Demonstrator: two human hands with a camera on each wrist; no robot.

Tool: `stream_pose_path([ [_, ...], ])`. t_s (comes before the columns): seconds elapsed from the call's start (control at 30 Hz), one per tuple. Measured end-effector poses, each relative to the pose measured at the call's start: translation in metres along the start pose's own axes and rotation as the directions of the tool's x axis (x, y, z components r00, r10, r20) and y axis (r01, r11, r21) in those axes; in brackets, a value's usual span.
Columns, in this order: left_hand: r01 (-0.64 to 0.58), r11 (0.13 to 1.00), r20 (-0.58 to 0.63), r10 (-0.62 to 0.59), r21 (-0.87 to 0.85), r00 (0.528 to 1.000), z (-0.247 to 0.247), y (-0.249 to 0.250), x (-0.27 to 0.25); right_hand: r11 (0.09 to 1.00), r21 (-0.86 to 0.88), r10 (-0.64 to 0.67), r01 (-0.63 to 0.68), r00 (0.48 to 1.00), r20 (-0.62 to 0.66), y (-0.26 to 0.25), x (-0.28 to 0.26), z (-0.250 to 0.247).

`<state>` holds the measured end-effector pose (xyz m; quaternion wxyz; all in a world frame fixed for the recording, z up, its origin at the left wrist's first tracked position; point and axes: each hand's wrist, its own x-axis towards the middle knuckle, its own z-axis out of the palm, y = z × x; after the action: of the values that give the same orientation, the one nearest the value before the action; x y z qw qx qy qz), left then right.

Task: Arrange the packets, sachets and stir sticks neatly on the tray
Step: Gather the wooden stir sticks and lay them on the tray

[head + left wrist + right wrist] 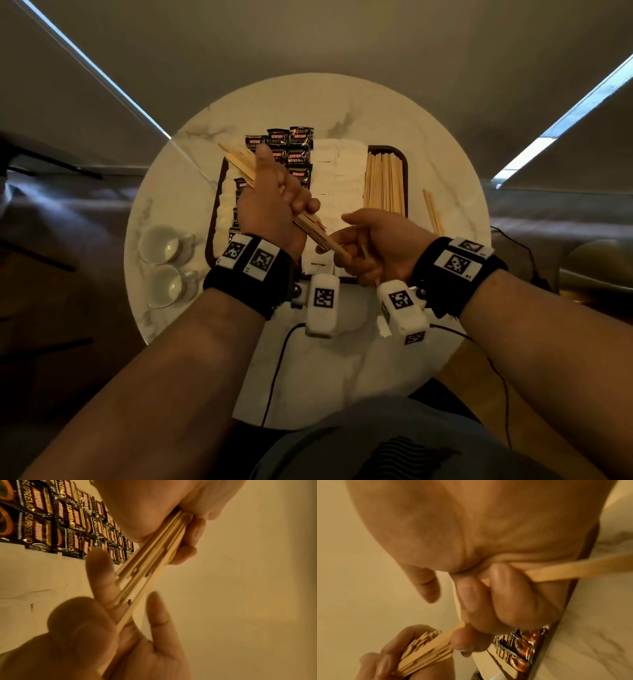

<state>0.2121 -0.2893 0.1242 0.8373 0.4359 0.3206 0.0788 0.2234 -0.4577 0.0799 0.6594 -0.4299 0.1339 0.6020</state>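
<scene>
Left hand [270,209] gripping sticks [310,226] mid-bundle; right hand [373,246] pinching near ends; light, stiff, slippery.

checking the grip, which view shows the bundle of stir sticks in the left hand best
The left wrist view: the bundle of stir sticks fills it, fanned under the left hand. The head view shows both ends; the right wrist view only one splayed end.

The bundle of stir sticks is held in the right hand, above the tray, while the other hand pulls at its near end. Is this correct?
Not quite. The head view shows the bundle of stir sticks gripped in the left hand, not the right. It is the right hand that pulls at its near end, above the tray.
</scene>
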Motion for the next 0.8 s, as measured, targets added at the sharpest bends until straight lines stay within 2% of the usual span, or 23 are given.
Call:
stream_pose_path([
  [0.1, -0.037, 0.996, -0.076, 0.03, -0.087, 0.997, -0.003, 0.014, 0.006, 0.999, -0.032, -0.04, 0.037, 0.992, -0.123, -0.004, 0.001, -0.003],
  [0.17, -0.072, 0.992, -0.089, 0.063, -0.102, 0.994, -0.006, 0.022, 0.008, 0.992, 0.037, -0.108, 0.117, 0.979, -0.174, -0.006, -0.002, -0.004],
  [0.23, -0.083, 0.995, -0.01, 0.083, -0.051, 0.997, -0.007, 0.028, 0.006, 0.942, 0.182, -0.249, 0.284, 0.95, -0.191, -0.013, -0.007, -0.003],
  [0.27, -0.072, 0.997, 0.049, 0.071, 0.031, 0.996, -0.007, 0.027, 0.004, 0.886, 0.262, -0.34, 0.383, 0.92, -0.196, -0.018, -0.01, -0.002],
  [0.3, -0.059, 0.983, 0.101, 0.042, 0.175, 0.994, -0.008, 0.024, 0.003, 0.817, 0.327, -0.431, 0.476, 0.879, -0.202, -0.024, -0.013, 0.001],
  [0.33, -0.054, 0.931, 0.146, 0.0, 0.36, 0.989, -0.009, 0.02, 0.001, 0.748, 0.367, -0.512, 0.553, 0.833, -0.21, -0.031, -0.016, 0.005],
  [0.4, -0.059, 0.784, 0.239, -0.116, 0.618, 0.964, -0.012, 0.008, -0.005, 0.655, 0.367, -0.628, 0.66, 0.746, -0.222, -0.043, -0.021, 0.013],
  [0.47, -0.054, 0.734, 0.325, -0.232, 0.677, 0.917, -0.014, -0.005, -0.013, 0.618, 0.314, -0.694, 0.721, 0.688, -0.214, -0.049, -0.022, 0.024],
  [0.53, -0.033, 0.736, 0.372, -0.302, 0.676, 0.878, -0.012, -0.012, -0.018, 0.601, 0.268, -0.73, 0.753, 0.654, -0.198, -0.05, -0.019, 0.035],
  [0.63, -0.005, 0.744, 0.392, -0.345, 0.668, 0.853, -0.011, -0.015, -0.015, 0.576, 0.207, -0.761, 0.791, 0.612, -0.217, -0.048, -0.016, 0.038],
  [0.7, -0.032, 0.76, 0.397, -0.302, 0.649, 0.867, -0.012, -0.013, -0.012, 0.575, 0.165, -0.752, 0.801, 0.597, -0.279, -0.046, -0.021, 0.03],
  [0.73, -0.045, 0.783, 0.395, -0.263, 0.62, 0.88, -0.012, -0.012, -0.011, 0.593, 0.151, -0.73, 0.791, 0.606, -0.316, -0.044, -0.024, 0.024],
  [0.77, -0.065, 0.81, 0.395, -0.213, 0.583, 0.894, -0.01, -0.009, -0.012, 0.631, 0.138, -0.689, 0.763, 0.634, -0.351, -0.04, -0.025, 0.018],
  [0.8, -0.092, 0.835, 0.392, -0.155, 0.543, 0.907, -0.008, -0.006, -0.013, 0.695, 0.128, -0.625, 0.707, 0.683, -0.378, -0.034, -0.024, 0.014],
])
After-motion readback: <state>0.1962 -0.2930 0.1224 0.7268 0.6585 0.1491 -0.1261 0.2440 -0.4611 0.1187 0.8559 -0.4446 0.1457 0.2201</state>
